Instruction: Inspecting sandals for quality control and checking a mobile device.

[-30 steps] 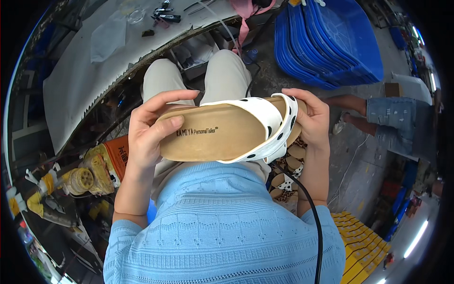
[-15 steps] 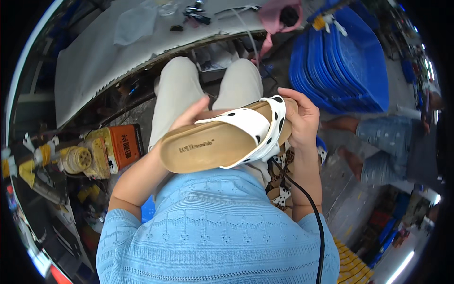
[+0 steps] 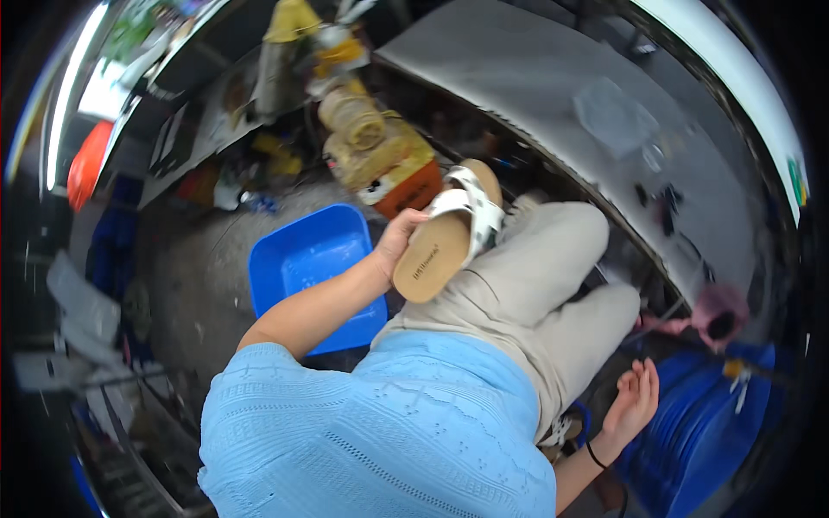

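My left hand point(image 3: 401, 238) grips a slide sandal point(image 3: 437, 253) by the edge of its tan footbed. The sandal has crossed white straps with black spots and is held over the near side of my lap, tilted, heel toward me. Beneath and to the left of that forearm stands a blue plastic basin point(image 3: 298, 263) on the floor. My right hand point(image 3: 633, 400) is out at the right with fingers apart and holds nothing. More spotted straps point(image 3: 561, 429) show partly beside my right hip, mostly hidden by my body.
A grey-topped workbench point(image 3: 518, 73) runs along the far side. A stained yellow and orange container point(image 3: 393, 173) stands beyond the sandal. A stack of blue tubs point(image 3: 691, 432) is at the right, near a pink object point(image 3: 718, 312) at the bench edge.
My view has swung to the left, bringing the blue basin into sight. My right hand has let go of the sandal and moved away right; my left hand has carried the sandal leftward.
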Demonstrator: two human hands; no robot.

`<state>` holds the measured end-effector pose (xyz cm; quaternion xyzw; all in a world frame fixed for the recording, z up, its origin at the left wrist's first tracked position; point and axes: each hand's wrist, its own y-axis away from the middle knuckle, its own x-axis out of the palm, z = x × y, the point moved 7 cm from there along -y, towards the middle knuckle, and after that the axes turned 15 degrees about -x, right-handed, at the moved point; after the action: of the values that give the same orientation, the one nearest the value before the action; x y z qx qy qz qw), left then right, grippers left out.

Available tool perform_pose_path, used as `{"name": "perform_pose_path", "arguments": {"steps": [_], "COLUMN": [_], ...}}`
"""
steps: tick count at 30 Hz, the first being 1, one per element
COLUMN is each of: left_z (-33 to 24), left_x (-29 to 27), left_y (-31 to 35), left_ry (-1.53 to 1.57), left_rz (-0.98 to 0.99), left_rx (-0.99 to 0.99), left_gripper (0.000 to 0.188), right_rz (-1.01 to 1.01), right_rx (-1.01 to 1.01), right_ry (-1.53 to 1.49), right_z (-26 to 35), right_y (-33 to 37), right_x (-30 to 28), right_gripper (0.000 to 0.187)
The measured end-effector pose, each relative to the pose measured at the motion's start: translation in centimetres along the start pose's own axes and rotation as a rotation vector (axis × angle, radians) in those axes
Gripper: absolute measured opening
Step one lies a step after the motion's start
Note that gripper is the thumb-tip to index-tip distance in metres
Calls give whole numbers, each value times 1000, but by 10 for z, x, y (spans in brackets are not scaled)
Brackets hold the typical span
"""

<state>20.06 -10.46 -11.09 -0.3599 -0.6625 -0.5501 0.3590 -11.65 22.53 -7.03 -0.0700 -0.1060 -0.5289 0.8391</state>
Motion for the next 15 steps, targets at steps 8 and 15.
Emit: {"name": "perform_pose_path", "arguments": {"steps": [8, 15], "left_z": [-92, -201], "left_x": [-161, -280], "left_y": [137, 209], "left_ry": [-17, 49], "left_rz": [-402, -758], "left_rx": [583, 1082], "left_gripper": [49, 33], "right_rz": [56, 149], "right_rx": [66, 51], "right_ry": [-5, 51], "right_z": [-12, -2], "right_y": [-18, -30], "right_x": [17, 57], "right_gripper": [22, 20]}}
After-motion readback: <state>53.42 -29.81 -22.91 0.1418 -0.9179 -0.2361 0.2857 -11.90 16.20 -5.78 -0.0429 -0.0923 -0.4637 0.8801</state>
